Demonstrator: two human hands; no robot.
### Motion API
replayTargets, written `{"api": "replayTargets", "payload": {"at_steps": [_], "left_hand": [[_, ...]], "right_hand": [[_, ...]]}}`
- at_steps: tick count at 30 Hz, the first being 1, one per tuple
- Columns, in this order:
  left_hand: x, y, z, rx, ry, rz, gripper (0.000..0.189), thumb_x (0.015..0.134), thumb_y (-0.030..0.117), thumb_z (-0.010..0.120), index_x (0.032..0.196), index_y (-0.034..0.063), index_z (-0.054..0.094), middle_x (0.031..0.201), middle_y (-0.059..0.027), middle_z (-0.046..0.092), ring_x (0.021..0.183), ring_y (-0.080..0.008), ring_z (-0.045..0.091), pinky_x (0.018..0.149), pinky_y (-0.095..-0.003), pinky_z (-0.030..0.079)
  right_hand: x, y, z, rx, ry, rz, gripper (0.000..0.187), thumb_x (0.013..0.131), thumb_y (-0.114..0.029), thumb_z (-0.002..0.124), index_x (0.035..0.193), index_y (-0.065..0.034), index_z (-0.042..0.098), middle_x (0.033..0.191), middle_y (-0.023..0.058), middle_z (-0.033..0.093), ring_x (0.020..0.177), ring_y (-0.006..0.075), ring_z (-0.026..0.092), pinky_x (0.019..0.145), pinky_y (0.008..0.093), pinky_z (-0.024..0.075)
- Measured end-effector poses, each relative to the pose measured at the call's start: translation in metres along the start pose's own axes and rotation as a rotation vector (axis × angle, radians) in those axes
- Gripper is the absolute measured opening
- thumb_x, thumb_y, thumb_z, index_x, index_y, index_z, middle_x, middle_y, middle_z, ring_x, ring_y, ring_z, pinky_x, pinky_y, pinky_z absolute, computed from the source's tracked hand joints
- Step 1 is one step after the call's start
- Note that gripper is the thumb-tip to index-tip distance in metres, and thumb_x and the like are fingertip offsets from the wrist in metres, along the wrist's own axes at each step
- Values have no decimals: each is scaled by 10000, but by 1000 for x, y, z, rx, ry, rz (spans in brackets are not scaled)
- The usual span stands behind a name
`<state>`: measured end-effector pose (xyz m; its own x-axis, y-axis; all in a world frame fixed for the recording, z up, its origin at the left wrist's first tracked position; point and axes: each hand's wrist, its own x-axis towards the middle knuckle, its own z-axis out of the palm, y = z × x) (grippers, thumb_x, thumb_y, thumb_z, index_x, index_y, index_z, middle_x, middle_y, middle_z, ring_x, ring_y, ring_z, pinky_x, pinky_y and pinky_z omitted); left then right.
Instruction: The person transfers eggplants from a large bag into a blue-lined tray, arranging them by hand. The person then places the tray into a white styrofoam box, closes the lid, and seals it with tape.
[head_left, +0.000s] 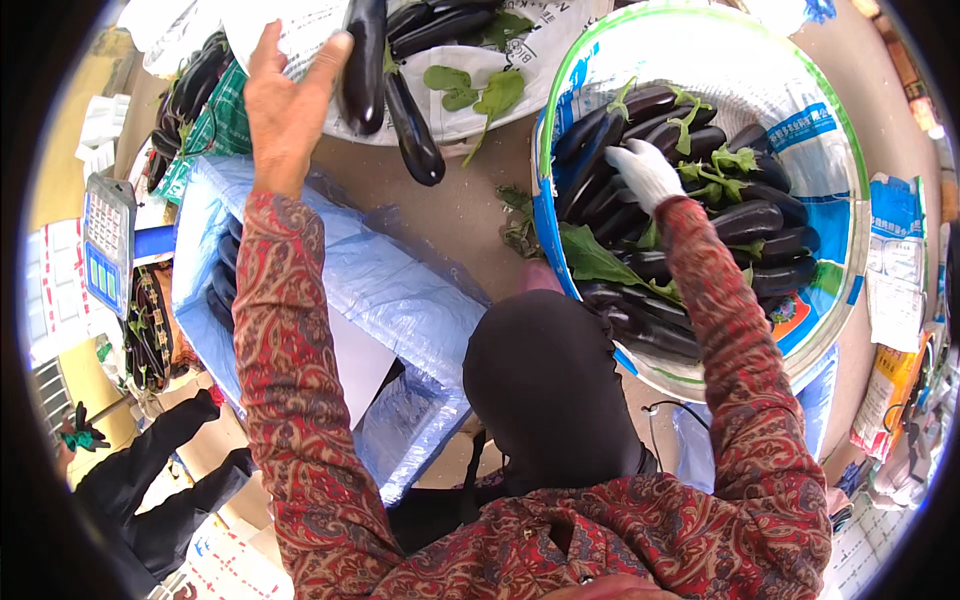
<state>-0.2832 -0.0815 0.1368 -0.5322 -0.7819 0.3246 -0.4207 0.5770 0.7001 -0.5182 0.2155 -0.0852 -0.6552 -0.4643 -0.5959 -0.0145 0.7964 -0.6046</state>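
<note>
My left hand (292, 105), bare, has its fingers spread at the upper left. Its thumb tip is beside or against a large dark eggplant (365, 67); nothing is gripped. A smaller eggplant (412, 131) hangs over the edge of a white woven sack (480, 124), where more eggplants and loose leaves lie. My right hand (646, 176), in a white glove, reaches into a round basket (855, 225) lined with woven sacking. It touches the dark eggplants (746, 220) heaped there, some with green stems; whether it grips one is unclear, as its fingertips are partly hidden.
A box lined with blue plastic (405, 300) stands at left, eggplants (225, 277) inside. Beyond it are a digital scale (109, 244), a green net sack (217, 127) by more eggplants, and a person's dark-clothed legs (150, 457). Printed bags (896, 262) lie at far right.
</note>
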Motion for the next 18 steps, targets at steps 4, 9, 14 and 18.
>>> {"api": "replayTargets", "payload": {"at_steps": [4, 9, 14, 18], "left_hand": [[-33, -16, 11, -121, -167, -5, 721, 892, 401, 802, 1448, 5, 568, 1463, -223, 566, 1325, -313, 580, 1094, -396, 475], [-110, -49, -14, -248, -304, -56, 488, 924, 186, 773, 1355, 7, 629, 1485, -115, 566, 1349, -261, 566, 1116, -432, 465], [-111, -21, -16, -418, -403, 2, 389, 932, 105, 752, 1302, 24, 664, 1482, -114, 565, 1334, -244, 579, 1121, -432, 470], [-106, 56, 47, -575, -413, 86, 732, 843, 236, 866, 1470, 43, 541, 1461, -152, 572, 1303, -256, 592, 1107, -418, 478]], "right_hand": [[21, -25, 51, -47, 305, 78, 873, 769, -467, 805, 1320, 135, 493, 1222, 322, 673, 1183, 404, 671, 1046, 401, 505], [14, -2, 10, 887, 234, -328, 423, 797, -72, 739, 1211, -38, 659, 1037, 87, 711, 953, 221, 677, 881, 352, 546], [-16, -30, -108, 982, 166, -486, 460, 853, -40, 716, 1299, -12, 605, 1097, 96, 681, 1025, 270, 667, 959, 431, 554], [-90, -114, -139, 903, -98, -660, 443, 932, -268, 754, 1273, -24, 608, 1155, 111, 671, 1091, 298, 658, 1011, 428, 529]]}}
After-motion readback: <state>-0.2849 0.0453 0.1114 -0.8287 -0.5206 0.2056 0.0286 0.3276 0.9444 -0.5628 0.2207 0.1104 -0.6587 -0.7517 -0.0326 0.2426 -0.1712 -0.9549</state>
